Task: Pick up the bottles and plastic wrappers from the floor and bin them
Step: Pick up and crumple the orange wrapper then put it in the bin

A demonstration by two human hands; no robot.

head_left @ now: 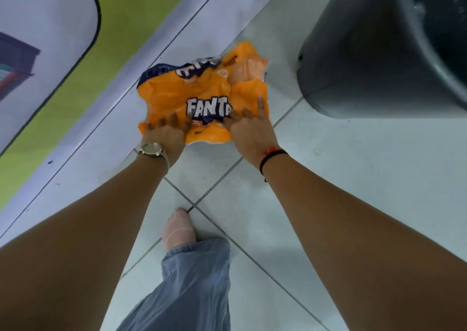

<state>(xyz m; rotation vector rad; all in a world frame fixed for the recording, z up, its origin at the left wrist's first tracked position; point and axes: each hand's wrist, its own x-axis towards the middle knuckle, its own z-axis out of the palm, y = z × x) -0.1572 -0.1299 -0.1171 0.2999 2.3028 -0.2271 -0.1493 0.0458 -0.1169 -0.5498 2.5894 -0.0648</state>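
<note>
Floor (353,179): pale tiles, dark grout lines running diagonal. Fills most of the view.

Wall (141,9) along the upper left: green face with a big white rounded panel (45,40) edged in black, and a pale skirting strip (106,118) at its foot where it meets the tiles.

Bin (374,52): dark grey, top right, standing on the floor, rim cut off by the frame edge. Looks lined with a dark bag, but the inside is too blurred to read.

Both forearms reach in from the bottom corners toward the centre. One leg in blue trousers (192,287) with a foot (179,229) sits low centre, between the arms, on the tiles.

Wrapper (187,90): orange crumpled plastic with a FANTA logo and a dark blue band at its far edge. Lies on the floor, half on the tiles and half over the skirting strip, near the bin's base but not touching it. Nothing lies between wrapper and bin, only bare tile.

Left hand (165,132): on the wrapper's near-left edge, fingers bent and pressing into the plastic. Right hand (249,128): on the near-right part, fingers curled into the folds, one finger stretched straight out along it. Both hands grip the wrapper; can't tell whether it is lifted off the floor.

Small stuff: watch (151,150) on the left wrist, black band (273,157) with a red bit on the right wrist.
</note>
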